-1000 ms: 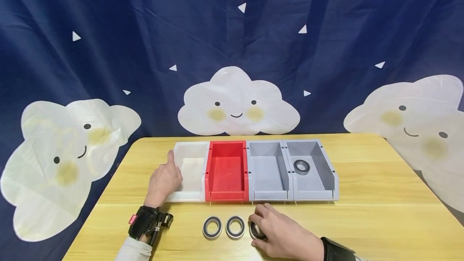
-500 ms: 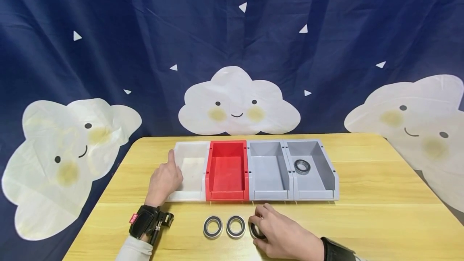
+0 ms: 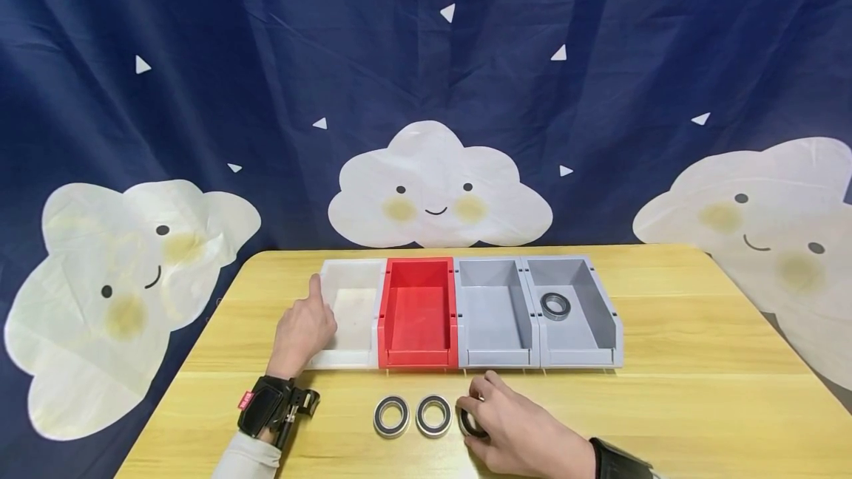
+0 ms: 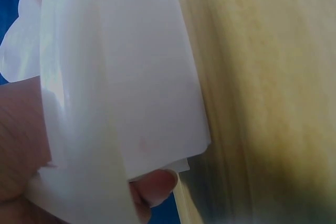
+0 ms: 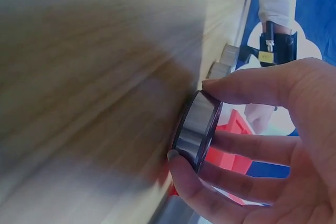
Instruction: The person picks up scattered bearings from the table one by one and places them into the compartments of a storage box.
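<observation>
My left hand (image 3: 301, 330) is at the left wall of the white bin (image 3: 353, 316), index finger stretched forward along it. The left wrist view shows the white wall (image 4: 84, 98) between parts of that hand, with one fingertip showing below its edge. On the near side of the table, my right hand (image 3: 519, 431) grips a ball bearing (image 5: 197, 124) by its outer rim between thumb and fingers. The bearing lies mostly hidden under the hand in the head view. To its left lie two more bearings, the middle one (image 3: 433, 416) and the leftmost one (image 3: 391, 416).
Right of the white bin stand a red bin (image 3: 418, 316), a grey bin (image 3: 494, 316) and another grey bin (image 3: 586, 324) in a joined row. One bearing (image 3: 555, 306) lies in the rightmost bin. A dark blue cloud-printed curtain (image 3: 373, 58) hangs behind the table (image 3: 699, 390).
</observation>
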Available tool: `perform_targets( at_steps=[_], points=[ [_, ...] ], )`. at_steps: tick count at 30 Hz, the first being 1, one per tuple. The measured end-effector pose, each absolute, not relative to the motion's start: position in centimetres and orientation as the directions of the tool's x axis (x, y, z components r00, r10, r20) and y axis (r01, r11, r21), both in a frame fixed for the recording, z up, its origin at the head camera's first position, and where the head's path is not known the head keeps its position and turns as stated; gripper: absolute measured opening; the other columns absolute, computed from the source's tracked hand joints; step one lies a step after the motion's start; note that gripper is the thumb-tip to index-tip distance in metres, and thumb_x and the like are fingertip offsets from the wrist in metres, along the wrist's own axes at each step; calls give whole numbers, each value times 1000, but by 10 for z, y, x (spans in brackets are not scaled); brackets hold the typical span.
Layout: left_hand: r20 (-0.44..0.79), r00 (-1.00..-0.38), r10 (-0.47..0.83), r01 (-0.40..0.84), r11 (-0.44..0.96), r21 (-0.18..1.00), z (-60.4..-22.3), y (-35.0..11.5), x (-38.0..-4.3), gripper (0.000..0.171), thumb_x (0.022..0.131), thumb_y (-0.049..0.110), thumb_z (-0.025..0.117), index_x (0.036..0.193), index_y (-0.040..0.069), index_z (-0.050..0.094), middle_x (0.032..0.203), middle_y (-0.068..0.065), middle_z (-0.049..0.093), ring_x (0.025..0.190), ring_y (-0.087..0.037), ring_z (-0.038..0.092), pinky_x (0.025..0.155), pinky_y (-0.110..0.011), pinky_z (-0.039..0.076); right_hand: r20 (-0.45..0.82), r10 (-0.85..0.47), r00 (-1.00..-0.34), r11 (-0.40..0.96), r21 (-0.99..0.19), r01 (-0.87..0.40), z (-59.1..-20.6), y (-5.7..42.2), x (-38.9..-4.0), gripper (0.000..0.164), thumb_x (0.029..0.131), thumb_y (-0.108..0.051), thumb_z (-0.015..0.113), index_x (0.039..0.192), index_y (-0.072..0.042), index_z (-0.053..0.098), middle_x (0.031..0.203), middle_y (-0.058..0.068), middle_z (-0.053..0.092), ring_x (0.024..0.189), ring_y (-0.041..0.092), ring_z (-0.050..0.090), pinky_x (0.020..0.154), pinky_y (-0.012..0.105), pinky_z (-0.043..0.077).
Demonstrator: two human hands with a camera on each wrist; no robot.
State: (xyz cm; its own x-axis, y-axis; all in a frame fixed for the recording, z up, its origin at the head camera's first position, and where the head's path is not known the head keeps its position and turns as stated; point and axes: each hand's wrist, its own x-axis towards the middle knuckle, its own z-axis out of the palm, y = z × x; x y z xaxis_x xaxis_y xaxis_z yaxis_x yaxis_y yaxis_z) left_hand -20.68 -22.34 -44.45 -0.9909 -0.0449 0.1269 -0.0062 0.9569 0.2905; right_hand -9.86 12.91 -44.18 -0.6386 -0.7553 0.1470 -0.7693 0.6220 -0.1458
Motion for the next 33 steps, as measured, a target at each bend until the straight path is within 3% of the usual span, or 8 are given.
perform_targets(
  at_steps=[11, 16, 33],
  points=[
    [133, -990, -43, -3, 957, 289, -443, -223, -206, 60, 99, 13, 44, 151, -8, 22, 64, -18, 59, 49, -26, 54, 46, -38, 41, 185, -753, -631, 621, -118, -775, -430, 131, -98, 29, 83, -30, 78, 106, -12, 73, 96, -2, 60, 96, 14, 54, 81, 24, 51],
    [131, -990, -47, -7, 957, 289, -443, -223, -206, 60, 99, 14, 45, 151, -7, 22, 66, -20, 60, 50, -27, 56, 47, -39, 42, 226, -751, -620, 616, -98, -782, -425, 133, -99, 32, 81, -30, 78, 107, -11, 74, 95, -1, 59, 90, 13, 51, 77, 23, 52],
    [132, -990, -46, -7, 959, 282, -444, -223, -206, 61, 98, 14, 46, 150, -8, 22, 65, -21, 60, 50, -30, 58, 46, -40, 43, 312, -687, -656, 651, -138, -747, -388, 151, -118, 38, 79, -22, 80, 113, -6, 76, 105, 7, 67, 94, 18, 57, 76, 28, 56]
  ],
)
